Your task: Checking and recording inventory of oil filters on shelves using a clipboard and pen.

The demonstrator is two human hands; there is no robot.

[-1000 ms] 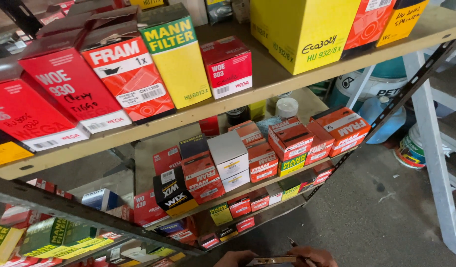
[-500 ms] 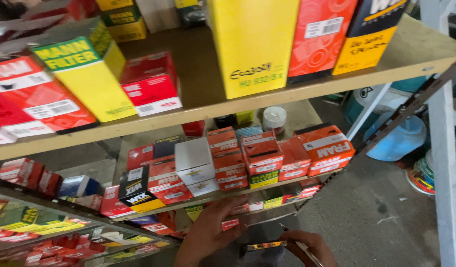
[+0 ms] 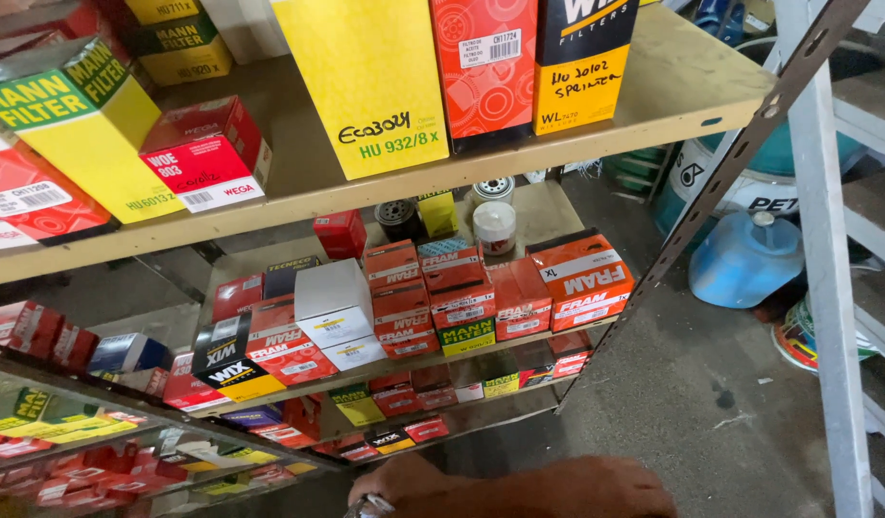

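1. The hands sit at the bottom edge of the view, low in front of the shelving. One hand reaches left, and a forearm or second hand lies just beside it on the right; I cannot tell which is left and which is right.
2. A small shiny object shows at the fingertips of the reaching hand (mostly cut off by the frame). Whether the fingers pinch it or merely touch it cannot be told, nor whether either hand is spread or curled.
3. The nearest stock is the bottom shelf, which carries small red and yellow boxes lying flat just above the hands.
4. The middle shelf holds a packed group of red and orange boxes, a white box to their left and a black-and-yellow box at the front corner. Behind them stand loose round filters, upright.
5. The top shelf bears a tall yellow box beside a red box.
6. On the concrete floor to the right stands a blue jug, near a white ladder.
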